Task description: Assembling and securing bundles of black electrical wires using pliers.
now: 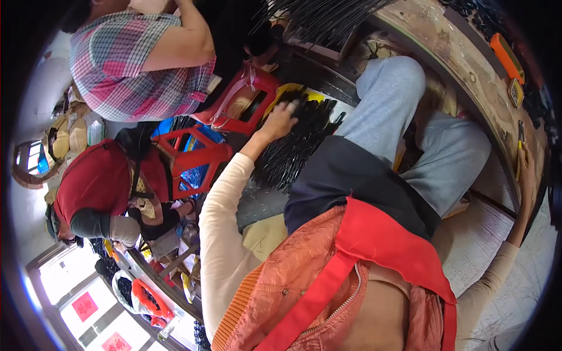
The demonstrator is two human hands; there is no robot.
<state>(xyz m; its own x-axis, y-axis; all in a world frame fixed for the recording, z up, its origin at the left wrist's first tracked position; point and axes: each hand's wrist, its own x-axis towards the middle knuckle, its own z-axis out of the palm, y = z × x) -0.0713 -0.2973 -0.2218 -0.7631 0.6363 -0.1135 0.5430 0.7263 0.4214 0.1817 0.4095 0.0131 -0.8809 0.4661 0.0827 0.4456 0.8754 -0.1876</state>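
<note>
My left hand reaches out over a heap of long, thin black strips lying beside my left thigh. Its fingers are apart over the top end of the heap, and nothing shows in them. Something yellow peeks out under the far end of the strips. At the right, my right hand rests at the workbench edge, closed around a slim tool with yellow handles, its exact kind too small to tell.
The curved wooden workbench carries an orange box-shaped thing and a small yellow one. Red plastic stools stand to the left. Two people sit nearby, in a checked shirt and a red top. More black strips lie ahead.
</note>
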